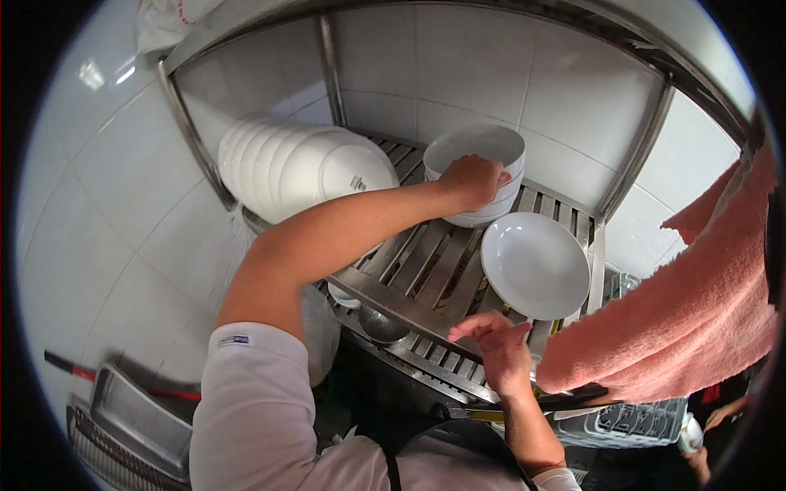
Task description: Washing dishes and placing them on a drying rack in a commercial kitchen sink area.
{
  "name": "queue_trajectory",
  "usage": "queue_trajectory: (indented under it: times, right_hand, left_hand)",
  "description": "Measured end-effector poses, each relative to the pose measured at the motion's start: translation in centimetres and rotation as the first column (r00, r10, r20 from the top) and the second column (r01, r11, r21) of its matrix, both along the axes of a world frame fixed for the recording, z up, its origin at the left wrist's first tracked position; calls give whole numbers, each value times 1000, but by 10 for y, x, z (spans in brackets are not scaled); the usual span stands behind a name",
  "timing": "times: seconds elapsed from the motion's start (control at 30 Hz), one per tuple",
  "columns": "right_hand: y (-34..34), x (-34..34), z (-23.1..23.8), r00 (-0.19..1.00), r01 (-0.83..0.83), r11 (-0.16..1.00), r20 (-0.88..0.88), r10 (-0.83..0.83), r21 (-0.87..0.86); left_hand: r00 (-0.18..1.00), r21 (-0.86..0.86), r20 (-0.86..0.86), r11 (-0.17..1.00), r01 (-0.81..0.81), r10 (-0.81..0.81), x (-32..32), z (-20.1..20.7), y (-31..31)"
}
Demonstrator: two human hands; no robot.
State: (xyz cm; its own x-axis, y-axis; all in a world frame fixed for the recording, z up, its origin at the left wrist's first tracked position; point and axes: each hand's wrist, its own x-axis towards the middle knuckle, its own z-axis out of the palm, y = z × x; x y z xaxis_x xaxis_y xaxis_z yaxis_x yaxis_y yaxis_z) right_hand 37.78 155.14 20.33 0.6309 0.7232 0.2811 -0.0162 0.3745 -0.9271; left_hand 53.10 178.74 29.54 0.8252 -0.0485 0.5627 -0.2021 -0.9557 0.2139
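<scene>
Both hands are up at the steel slatted rack (426, 270): I see my left hand (473, 182) curled over the rim of the stacked white bowls (479, 164) at its back, my right hand (499, 348) spread open, empty, just below a white plate (535, 263). Upright plates (303, 168) stand left.

Slatted rack shelf (426, 270) sits in the wall corner. Row of plates (286, 164) stands on edge at its left end; stack of bowls (479, 176) to their right, at the back, w/ left hand (473, 180) on the rim. Single plate (534, 263) in front-right of the bowls. Right hand (501, 348) at the shelf's front edge (towel (679, 311) hangs just right of it). Tray (139, 421) lies low at far left.
</scene>
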Motion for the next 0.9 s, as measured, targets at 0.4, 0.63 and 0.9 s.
queue_trajectory:
  times: [0.4, 0.63, 0.9]
  right_hand:
    - [96, -2, 20, 899, 423, 881, 24, -437, 215]
    - [111, 3, 31, 773, 624, 773, 52, -632, 117]
    - [127, 11, 44, 682, 714, 696, 153, -715, 70]
  left_hand:
    - [956, 327, 293, 938, -112, 12, 33, 107, 166]
    - [863, -45, 158, 877, -479, 479, 64, 120, 368]
    - [923, -560, 8, 767, -314, 384, 76, 51, 511]
